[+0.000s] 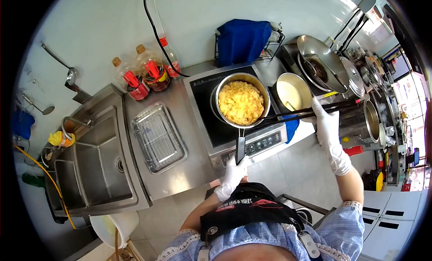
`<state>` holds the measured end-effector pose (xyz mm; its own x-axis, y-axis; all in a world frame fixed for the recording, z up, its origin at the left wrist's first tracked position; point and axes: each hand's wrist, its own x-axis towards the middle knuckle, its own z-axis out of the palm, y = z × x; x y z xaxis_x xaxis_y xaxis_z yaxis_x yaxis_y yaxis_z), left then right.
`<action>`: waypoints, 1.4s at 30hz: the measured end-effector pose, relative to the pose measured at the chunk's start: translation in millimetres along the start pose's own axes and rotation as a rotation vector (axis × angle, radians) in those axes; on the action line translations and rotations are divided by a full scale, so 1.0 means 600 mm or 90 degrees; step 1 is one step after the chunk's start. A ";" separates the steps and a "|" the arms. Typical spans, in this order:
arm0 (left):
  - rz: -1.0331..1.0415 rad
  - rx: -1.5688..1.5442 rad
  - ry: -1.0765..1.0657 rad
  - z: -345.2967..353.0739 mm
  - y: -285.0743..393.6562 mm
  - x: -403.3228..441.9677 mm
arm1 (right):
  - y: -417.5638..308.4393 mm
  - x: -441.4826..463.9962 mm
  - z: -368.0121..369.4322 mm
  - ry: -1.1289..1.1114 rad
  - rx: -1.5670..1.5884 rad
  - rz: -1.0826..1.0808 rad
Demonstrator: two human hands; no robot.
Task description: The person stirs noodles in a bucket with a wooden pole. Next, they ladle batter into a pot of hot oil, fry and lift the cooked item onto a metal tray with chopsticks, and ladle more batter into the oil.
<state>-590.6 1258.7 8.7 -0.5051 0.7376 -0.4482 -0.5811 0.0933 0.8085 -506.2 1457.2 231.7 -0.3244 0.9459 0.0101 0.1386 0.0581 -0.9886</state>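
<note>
Left hand (235,172): I'm gripping the saucepan handle (240,149) by the cooktop's (218,137) front edge, fingers wrapped;
Right hand (327,126): I'm holding black chopsticks (294,112);
Saucepan (246,77): carrying yellow food (240,103)

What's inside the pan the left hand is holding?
The pan holds a heap of yellow, lumpy food, lying below the rim. The food covers the pan's bottom, so anything beneath cannot be seen.

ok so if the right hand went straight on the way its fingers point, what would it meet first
Most likely the near-side rim of the pot of pale liquid, just beyond the right hand; depth is unclear, so it might pass above it.
</note>
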 end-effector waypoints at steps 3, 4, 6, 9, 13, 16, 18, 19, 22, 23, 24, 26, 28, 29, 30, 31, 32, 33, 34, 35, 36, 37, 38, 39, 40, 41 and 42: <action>0.006 -0.011 -0.001 -0.001 0.003 0.000 | 0.019 -0.005 -0.013 0.065 0.027 0.010; -0.011 -0.020 0.002 0.000 0.009 -0.002 | -0.003 -0.015 -0.015 0.080 -0.038 0.021; -0.031 -0.023 0.004 -0.003 0.012 -0.004 | 0.005 -0.003 -0.033 0.092 0.025 0.050; -0.035 -0.002 -0.005 -0.005 0.008 0.000 | 0.009 0.008 -0.053 0.085 0.057 0.063; -0.037 -0.013 -0.005 -0.005 0.000 0.001 | -0.011 0.003 -0.034 0.101 0.000 0.024; -0.028 0.005 0.007 -0.006 -0.009 0.003 | -0.014 0.012 -0.034 0.106 0.039 0.016; -0.016 0.013 0.010 -0.007 -0.012 0.004 | -0.023 0.014 -0.032 0.095 0.045 0.021; -0.023 0.009 0.009 -0.007 -0.012 0.004 | -0.026 0.014 -0.031 0.086 0.050 0.027; -0.025 0.005 0.013 -0.005 -0.014 0.005 | -0.022 0.013 -0.024 0.056 0.025 0.011; -0.018 0.006 0.019 -0.004 -0.015 0.005 | -0.019 0.011 -0.020 0.037 0.016 0.004; -0.018 0.005 0.019 -0.003 -0.016 0.004 | -0.011 0.009 -0.015 0.027 0.026 -0.008; 0.005 0.017 0.020 -0.001 -0.017 0.004 | 0.026 0.001 -0.005 0.038 0.035 0.004; 0.019 0.033 0.022 -0.002 -0.029 0.007 | 0.065 -0.011 -0.001 0.028 0.045 0.004; 0.033 0.049 0.026 -0.004 -0.035 0.011 | 0.081 -0.025 0.004 0.090 0.085 0.007; 0.035 0.048 0.029 -0.004 -0.032 0.011 | 0.102 -0.033 0.002 0.111 0.103 0.008; 0.021 0.055 0.027 -0.001 -0.028 0.009 | 0.128 -0.040 0.001 0.131 0.122 0.010; 0.008 0.060 0.027 0.002 -0.022 0.007 | 0.147 -0.049 -0.001 0.145 0.167 0.014; 0.009 0.059 0.030 0.004 -0.015 0.004 | 0.190 -0.050 -0.006 0.166 0.245 0.038; -0.016 0.037 0.026 0.006 -0.005 0.002 | 0.208 -0.058 -0.006 0.165 0.304 0.060; -0.040 0.017 0.021 0.008 0.003 0.000 | 0.223 -0.061 -0.004 0.165 0.364 0.083; -0.039 0.019 0.022 0.008 0.009 -0.001 | 0.231 -0.059 0.005 0.183 0.397 0.118; -0.041 0.021 0.022 0.010 0.012 -0.003 | 0.237 -0.059 0.011 0.171 0.423 0.139; -0.043 0.023 0.022 0.012 0.016 -0.003 | 0.241 -0.059 0.016 0.166 0.434 0.133; -0.042 0.028 0.023 0.014 0.020 -0.004 | 0.237 -0.061 0.025 0.161 0.447 0.128; -0.046 0.011 0.014 0.014 0.024 -0.005 | 0.236 -0.061 0.032 0.168 0.448 0.107; -0.051 -0.007 0.005 0.015 0.028 -0.005 | 0.235 -0.061 0.038 0.170 0.452 0.109; -0.052 -0.003 0.005 0.017 0.032 -0.006 | 0.231 -0.062 0.043 0.178 0.431 0.097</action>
<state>-593.4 1264.4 29.5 -0.4614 0.7220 -0.5156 -0.6233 0.1498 0.7675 -499.1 1421.9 90.5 -0.0859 0.9787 -0.1864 -0.4728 -0.2048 -0.8570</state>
